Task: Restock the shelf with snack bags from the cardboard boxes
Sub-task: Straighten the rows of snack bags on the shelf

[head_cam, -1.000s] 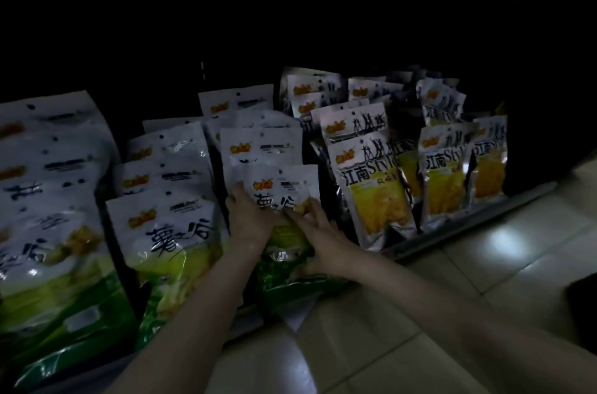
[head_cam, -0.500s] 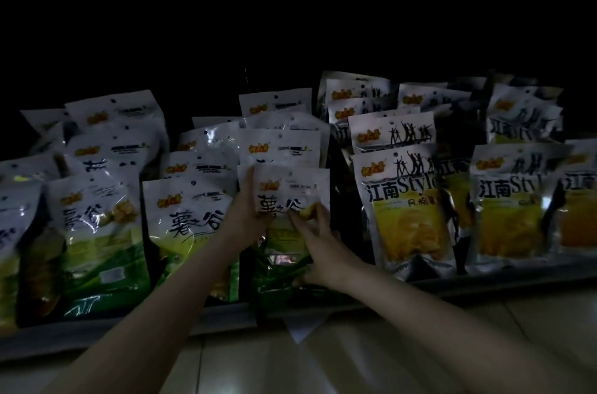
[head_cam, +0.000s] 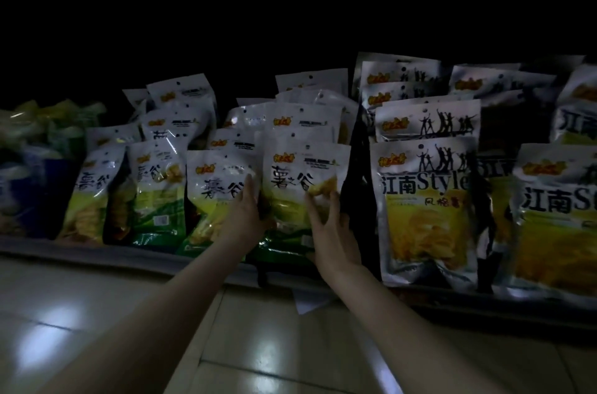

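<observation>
A low shelf (head_cam: 97, 252) in dim light holds rows of upright snack bags. At its front middle stands a white-and-green snack bag (head_cam: 298, 174). My left hand (head_cam: 247, 219) grips that bag's left edge, thumb pointing up between it and the neighbouring green bag (head_cam: 219, 187). My right hand (head_cam: 334, 229) lies against the bag's lower right side, fingers spread and fairly straight, thumb on the front. To the right stand white-and-yellow bags (head_cam: 426, 206). No cardboard box is in view.
Pale glossy floor tiles (head_cam: 97, 322) run in front of the shelf. A white paper tag (head_cam: 308, 303) hangs below the shelf rim. Darker blue and green packs (head_cam: 38, 148) fill the far left. Above the bags all is black.
The view has swung so the shelf now faces me squarely and closer. Both hands stay at the same white-and-green bag. My right hand's fingers have spread and moved toward its right edge.
</observation>
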